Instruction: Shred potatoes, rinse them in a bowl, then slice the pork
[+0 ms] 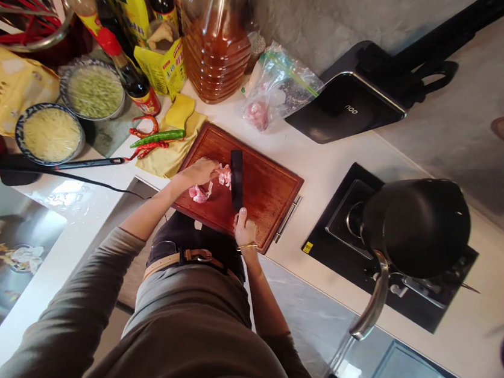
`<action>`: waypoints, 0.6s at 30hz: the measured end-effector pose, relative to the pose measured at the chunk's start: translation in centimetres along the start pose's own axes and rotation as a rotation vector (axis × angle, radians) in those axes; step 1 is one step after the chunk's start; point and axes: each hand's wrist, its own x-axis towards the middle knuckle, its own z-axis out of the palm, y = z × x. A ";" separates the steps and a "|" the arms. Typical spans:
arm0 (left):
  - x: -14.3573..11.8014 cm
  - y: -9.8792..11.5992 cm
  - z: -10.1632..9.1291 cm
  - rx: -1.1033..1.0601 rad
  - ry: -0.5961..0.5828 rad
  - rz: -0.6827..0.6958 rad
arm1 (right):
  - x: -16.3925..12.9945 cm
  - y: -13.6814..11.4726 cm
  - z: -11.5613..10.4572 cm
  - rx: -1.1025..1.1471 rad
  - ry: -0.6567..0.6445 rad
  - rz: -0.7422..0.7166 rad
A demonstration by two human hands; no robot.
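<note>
– Reaching where with the left hand (200, 171)?
– Over the left part of the cutting board (275, 185), with bent fingers.
– And with the right hand (246, 229)?
– Clenched above its near edge, with thumb extended.

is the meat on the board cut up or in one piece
Cut up, at least partly: small pieces lie beside the knife, with a separate clump nearer the person.

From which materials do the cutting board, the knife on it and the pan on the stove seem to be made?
Cutting board: probably wood, lightly glossy; reddish-brown tone suggests it, though grain is unclear.
Knife: likely metal, perhaps coated; the thin, flat blade looks dark and matte.
Pan: probably dark coated metal; its handle looks like polished metal, from the silvery reflections.
</note>
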 end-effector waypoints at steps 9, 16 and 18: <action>-1.8 -2.7 1.4 0.068 0.099 -0.284 | -0.1 -0.1 0.2 -0.029 -0.029 -0.015; -2.6 -2.2 2.5 0.020 0.232 -0.367 | 0.3 -1.2 0.8 -0.335 -0.078 -0.034; -2.8 -1.8 2.9 -0.009 0.315 -0.371 | 0.5 -1.6 1.0 -0.432 -0.092 -0.024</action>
